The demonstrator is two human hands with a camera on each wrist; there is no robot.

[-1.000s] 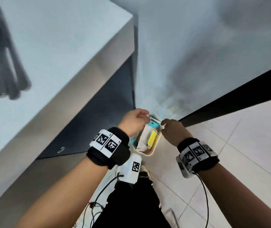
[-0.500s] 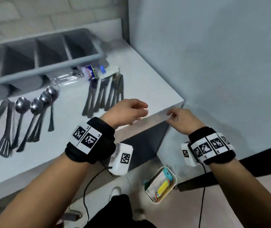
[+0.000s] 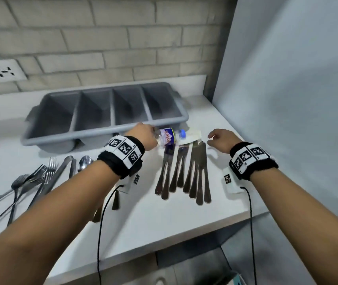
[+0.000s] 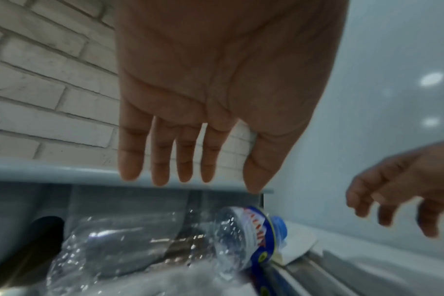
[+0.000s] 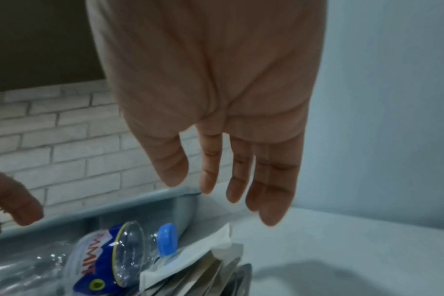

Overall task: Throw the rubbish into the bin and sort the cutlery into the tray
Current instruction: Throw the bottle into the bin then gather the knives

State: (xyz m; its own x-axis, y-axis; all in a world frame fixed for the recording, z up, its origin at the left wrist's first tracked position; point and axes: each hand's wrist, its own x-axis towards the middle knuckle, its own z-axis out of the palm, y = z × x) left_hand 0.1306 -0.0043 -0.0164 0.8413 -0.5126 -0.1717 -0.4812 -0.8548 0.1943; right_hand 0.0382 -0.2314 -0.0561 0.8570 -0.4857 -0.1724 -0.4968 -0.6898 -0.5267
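Head view: grey plastic four-compartment cutlery tray [image 3: 106, 114] sits at the back of the white counter [image 3: 164, 219]. A clear crushed plastic water bottle with blue cap [image 3: 169, 136] lies just in front of the tray, its base end hidden behind the left hand [image 3: 141, 135]; fingers not visible from here. A white paper napkin [image 3: 192, 137] lies beside the cap, partly over the tips of the row of steel knives [image 3: 182, 171]. Right hand [image 3: 222, 138] is over the counter right of the napkin, fingers loosely bent, holding nothing. Steel forks [image 3: 32, 179] and a spoon [image 3: 84, 162] lie left, partly covered by the left forearm and cut off at the frame edge.

Left wrist view: blurry. The left hand's fingers [image 4: 162, 160] are straight and slightly spread above the bottle, a gap showing between them. Bottle's bottom half cut off by the frame.

Right wrist view: fingers [image 5: 269, 180] hang straight, apart from the napkin below. Knife blades only partly visible under the napkin.
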